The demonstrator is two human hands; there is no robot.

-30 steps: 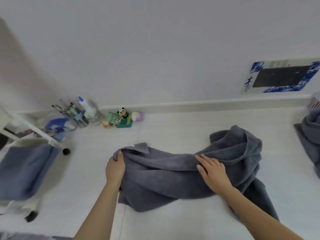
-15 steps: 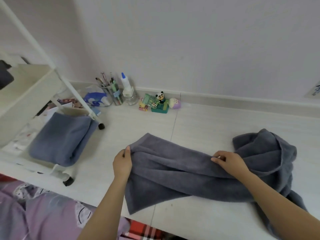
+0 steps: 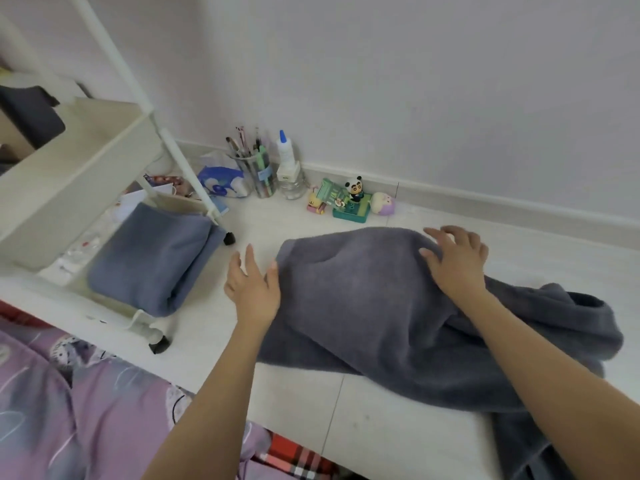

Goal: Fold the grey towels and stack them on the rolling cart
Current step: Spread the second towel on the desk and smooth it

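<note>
A dark grey towel [image 3: 374,317] lies loosely on the white tiled floor, its right part still bunched up. My left hand [image 3: 252,285] is at the towel's left edge with straight fingers, the thumb touching the cloth. My right hand [image 3: 455,259] rests flat on the towel's upper edge, fingers spread. To the left stands the white rolling cart [image 3: 69,188]. A folded grey-blue towel [image 3: 149,258] lies on its bottom shelf.
A pen cup [image 3: 258,171], a glue bottle [image 3: 286,157] and small toys [image 3: 351,200] stand along the wall's baseboard. A blue-white pouch [image 3: 221,181] lies behind the cart leg. Purple patterned bedding [image 3: 69,410] fills the lower left. The cart's wheel [image 3: 160,344] is near my left arm.
Both hands have let go of the towel's edge and now lie open on it. The towel's left part has been laid over, forming a wider, humped fold. The view has come closer.
</note>
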